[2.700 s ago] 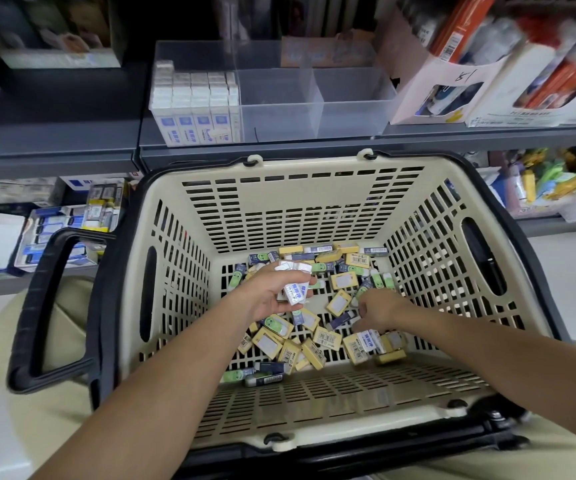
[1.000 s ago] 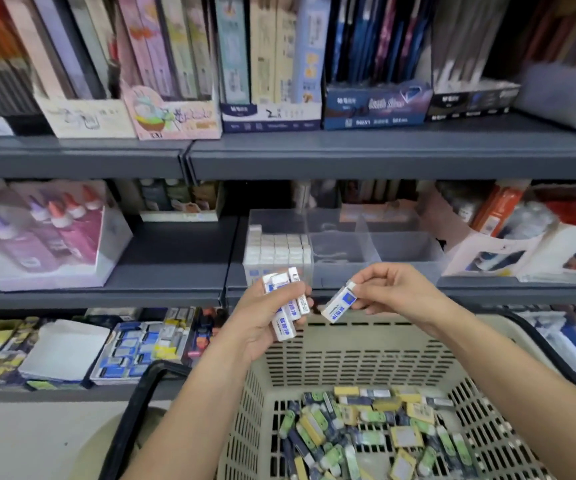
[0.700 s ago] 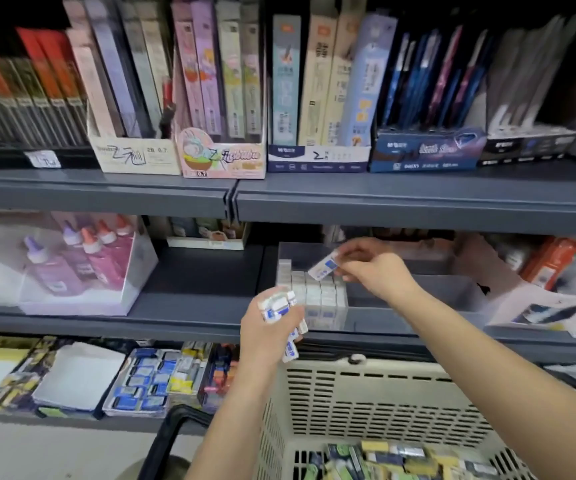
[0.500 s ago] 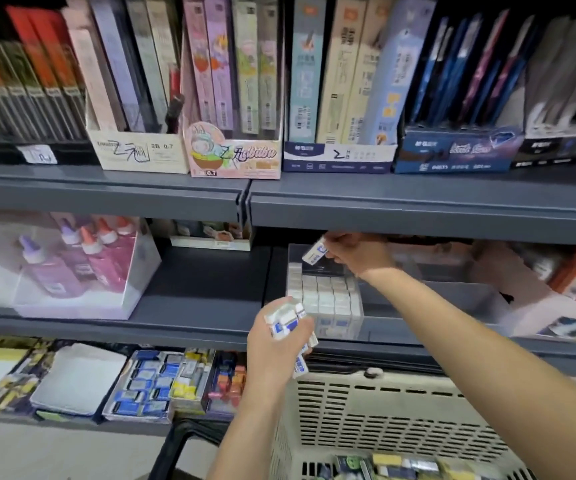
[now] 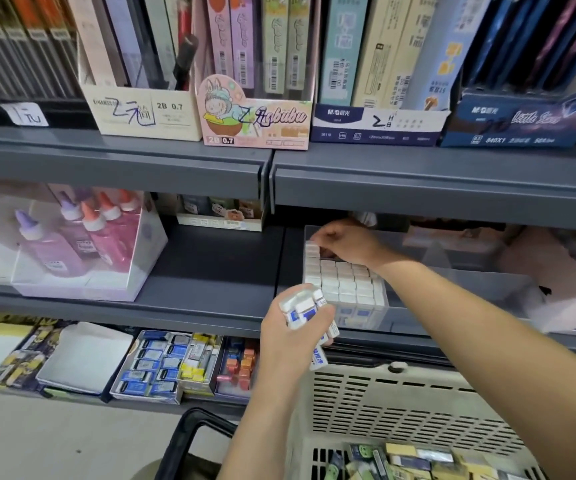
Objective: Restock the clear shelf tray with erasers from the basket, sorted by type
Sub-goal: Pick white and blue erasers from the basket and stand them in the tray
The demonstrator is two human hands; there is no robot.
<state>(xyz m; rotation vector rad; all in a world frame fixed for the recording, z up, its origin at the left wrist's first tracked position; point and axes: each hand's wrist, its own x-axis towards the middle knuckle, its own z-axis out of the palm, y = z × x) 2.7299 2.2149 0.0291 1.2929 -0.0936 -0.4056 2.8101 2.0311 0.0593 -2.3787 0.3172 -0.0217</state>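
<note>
On the far left of the grey metal shelf point(image 5: 210, 271) stands a clear box of pink and purple glue bottles point(image 5: 72, 244). Towards the centre, the left hand point(image 5: 293, 337) is raised in front of the shelf edge, fingers wrapped round a bunch of white erasers in blue-printed sleeves point(image 5: 305, 311). Just behind it on the shelf sits the clear plastic shelf tray point(image 5: 487, 282). Its left compartment is packed with upright rows of white erasers point(image 5: 345, 282). The right hand point(image 5: 345, 242) reaches over the back of those rows with fingers curled down onto them; whether it grips an eraser cannot be told. Lower right, a beige slotted plastic basket point(image 5: 400, 403) holds loose yellow and green erasers point(image 5: 418, 462).
</note>
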